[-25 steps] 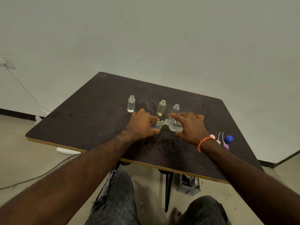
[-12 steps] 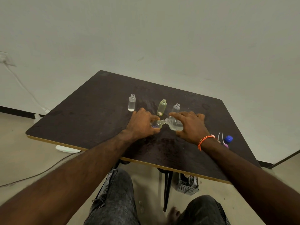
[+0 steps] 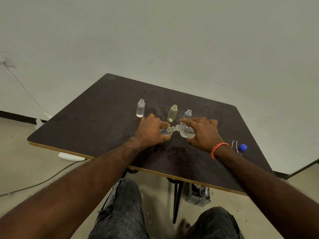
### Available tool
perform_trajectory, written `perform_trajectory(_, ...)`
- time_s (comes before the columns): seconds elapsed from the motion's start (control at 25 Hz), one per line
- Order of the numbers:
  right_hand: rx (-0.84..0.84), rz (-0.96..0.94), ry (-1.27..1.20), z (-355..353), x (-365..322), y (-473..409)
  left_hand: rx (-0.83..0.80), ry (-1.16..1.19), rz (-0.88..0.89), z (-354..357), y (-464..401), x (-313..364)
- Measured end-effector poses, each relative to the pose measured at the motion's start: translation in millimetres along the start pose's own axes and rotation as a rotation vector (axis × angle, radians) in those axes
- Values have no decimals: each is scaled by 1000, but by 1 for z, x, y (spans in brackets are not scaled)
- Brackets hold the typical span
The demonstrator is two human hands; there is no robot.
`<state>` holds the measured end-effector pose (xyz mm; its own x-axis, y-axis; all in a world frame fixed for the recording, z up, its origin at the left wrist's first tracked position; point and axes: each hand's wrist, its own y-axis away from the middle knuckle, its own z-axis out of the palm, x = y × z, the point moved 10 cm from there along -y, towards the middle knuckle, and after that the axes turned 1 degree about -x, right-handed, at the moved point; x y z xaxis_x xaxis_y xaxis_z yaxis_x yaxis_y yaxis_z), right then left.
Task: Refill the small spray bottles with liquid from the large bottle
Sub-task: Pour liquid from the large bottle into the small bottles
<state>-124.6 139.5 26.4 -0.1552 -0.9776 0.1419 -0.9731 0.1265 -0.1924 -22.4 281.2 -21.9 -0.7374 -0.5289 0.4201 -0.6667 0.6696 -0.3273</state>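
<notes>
At the near edge of the tabletop [image 3: 96,135] we see only bare wood; our work sits just past its middle. Our left hand [image 3: 151,131] has its fingers curled round a small spray bottle [image 3: 166,131], tipped on its side with the open neck pointing right. Our right hand [image 3: 201,132] grips the large bottle [image 3: 186,131], also tipped, its mouth meeting the small neck so the two openings touch or nearly touch; we cannot tell which. We judge a pour is under way.

Near the right edge lies a blue cap [image 3: 243,147], with thin white spray tubes [image 3: 233,144] beside it.

Further back stand three uncapped small bottles, upright: a clear bottle [image 3: 140,108] toward the left, a yellowish bottle [image 3: 172,113] in the middle, and another clear bottle [image 3: 187,114] just behind our right fingers.

The risks, as we judge them: both necks are narrow, so a slight misalignment or too steep a tilt of the large bottle would send liquid onto the wood. Overfilling the small bottle would do the same. Our right fingers are close to the rear clear bottle and could knock it over when we draw back.
</notes>
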Motion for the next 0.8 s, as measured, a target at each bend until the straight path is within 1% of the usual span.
perform_trajectory(0.8,-14,-1,1,0,1,-1,-17,-3,1,7,-2,-3)
